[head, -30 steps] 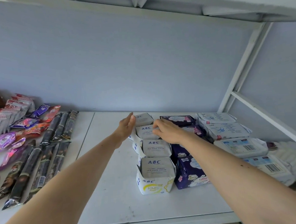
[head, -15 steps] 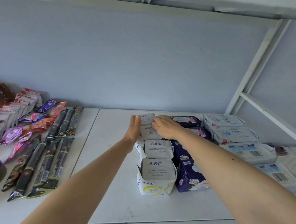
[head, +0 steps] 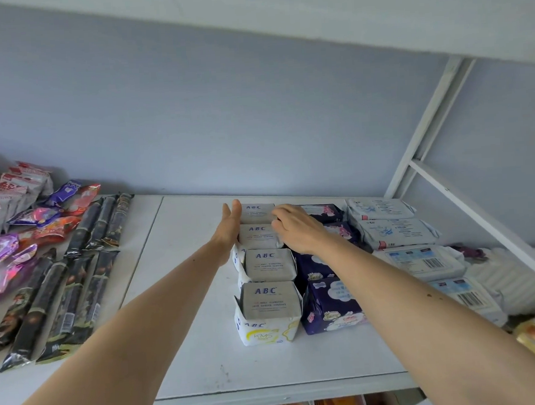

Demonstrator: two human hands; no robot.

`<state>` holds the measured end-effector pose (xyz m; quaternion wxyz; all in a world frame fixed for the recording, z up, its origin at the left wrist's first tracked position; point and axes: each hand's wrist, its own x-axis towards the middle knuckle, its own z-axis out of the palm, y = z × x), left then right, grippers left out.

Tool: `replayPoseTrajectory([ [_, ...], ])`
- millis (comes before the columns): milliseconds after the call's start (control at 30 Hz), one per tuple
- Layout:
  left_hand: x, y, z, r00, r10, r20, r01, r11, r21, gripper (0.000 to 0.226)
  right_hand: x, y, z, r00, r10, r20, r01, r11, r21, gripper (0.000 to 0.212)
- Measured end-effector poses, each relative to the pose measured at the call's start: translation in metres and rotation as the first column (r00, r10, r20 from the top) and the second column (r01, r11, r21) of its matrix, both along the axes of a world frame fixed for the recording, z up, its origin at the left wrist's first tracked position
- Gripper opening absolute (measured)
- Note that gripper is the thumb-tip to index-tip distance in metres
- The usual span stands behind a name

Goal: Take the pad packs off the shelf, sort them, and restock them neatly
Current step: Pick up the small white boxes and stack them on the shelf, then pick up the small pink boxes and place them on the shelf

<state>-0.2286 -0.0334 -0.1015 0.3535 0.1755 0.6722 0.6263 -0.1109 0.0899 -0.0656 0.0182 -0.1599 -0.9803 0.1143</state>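
While its fingers lie straight and together, the left hand [head: 229, 233] presses flat against the left side of the white ABC pad packs [head: 265, 265], a single row running front to back on the shelf [head: 191, 301]. Fingers of the right hand [head: 296, 228] curl loosely over the second pack from the back, gripping nothing. Dark blue packs [head: 329, 305] touch the row's right side, pale blue packs [head: 420, 262] beyond. Bare shelf lies left, up to the dark snack sticks [head: 76, 276], and in front toward the edge.
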Motion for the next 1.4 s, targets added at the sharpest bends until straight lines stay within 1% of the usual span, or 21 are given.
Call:
replayPoseTrajectory([
  [67,0.007,-0.009,0.009,0.999,0.026,-0.021,-0.027,0.999,-0.02,0.074,0.007,-0.004,0.005,1.0,-0.016,-0.017,0.016,1.0,-0.003,0.043],
  [200,0.01,-0.034,0.009,0.994,-0.017,-0.108,0.004,0.993,-0.115,0.07,0.028,-0.018,0.013,0.998,-0.058,-0.033,0.057,0.998,-0.024,0.04],
  [300,0.023,-0.062,0.016,0.977,-0.1,-0.187,0.067,0.983,-0.172,0.065,0.048,-0.04,0.014,0.996,-0.084,-0.037,0.083,0.996,-0.012,0.036],
  [367,0.038,-0.084,0.024,0.956,-0.163,-0.245,0.117,0.975,-0.189,0.058,0.063,-0.059,0.014,0.991,-0.113,-0.074,0.112,0.994,-0.019,0.032],
  [433,0.054,-0.105,0.028,0.922,-0.225,-0.314,0.153,0.959,-0.239,0.051,0.079,-0.079,0.013,0.986,-0.132,-0.105,0.13,0.991,-0.032,0.035],
  [500,0.065,-0.125,0.025,0.889,-0.29,-0.355,0.179,0.932,-0.314,0.051,0.094,-0.099,0.011,0.98,-0.148,-0.131,0.144,0.989,-0.04,0.037],
  [600,0.077,-0.152,0.014,0.87,-0.355,-0.342,0.222,0.902,-0.37,0.06,0.113,-0.126,0.009,0.974,-0.138,-0.178,0.133,0.99,-0.044,0.036],
  [667,0.09,-0.168,0.008,0.871,-0.354,-0.341,0.224,0.903,-0.366,0.061,0.127,-0.14,0.004,0.97,-0.113,-0.217,0.107,0.994,-0.038,0.035],
  [800,0.129,-0.196,0.003,0.859,-0.311,-0.406,0.186,0.93,-0.318,0.056,0.155,-0.163,-0.009,0.936,-0.063,-0.345,0.053,0.998,-0.04,0.029],
  [900,0.159,-0.216,-0.004,0.884,-0.236,-0.403,0.163,0.965,-0.207,0.051,0.178,-0.179,-0.019,0.873,-0.027,-0.487,-0.004,0.998,-0.062,0.024],
  [1000,0.194,-0.233,-0.009,0.892,-0.137,-0.43,0.113,0.99,-0.08,0.046,0.206,-0.195,-0.035,0.822,0.003,-0.57,-0.031,0.999,-0.04,0.023],
  [1100,0.231,-0.249,-0.022,0.909,-0.065,-0.413,0.069,0.998,-0.006,0.036,0.24,-0.212,-0.064,0.813,0.008,-0.583,-0.048,0.997,-0.054,0.023],
  [1167,0.25,-0.26,-0.042,0.91,-0.051,-0.413,0.057,0.998,0.002,0.033,0.261,-0.224,-0.086,0.822,0.005,-0.569,-0.062,0.995,-0.082,0.023],
  [1267,0.268,-0.279,-0.079,0.875,-0.056,-0.482,0.03,0.998,-0.062,0.044,0.281,-0.24,-0.123,0.847,-0.02,-0.531,-0.056,0.991,-0.125,0.023],
  [1400,0.282,-0.314,-0.136,0.847,-0.09,-0.524,0.016,0.989,-0.144,0.049,0.296,-0.272,-0.186,0.883,-0.096,-0.46,-0.026,0.967,-0.252,0.026],
])
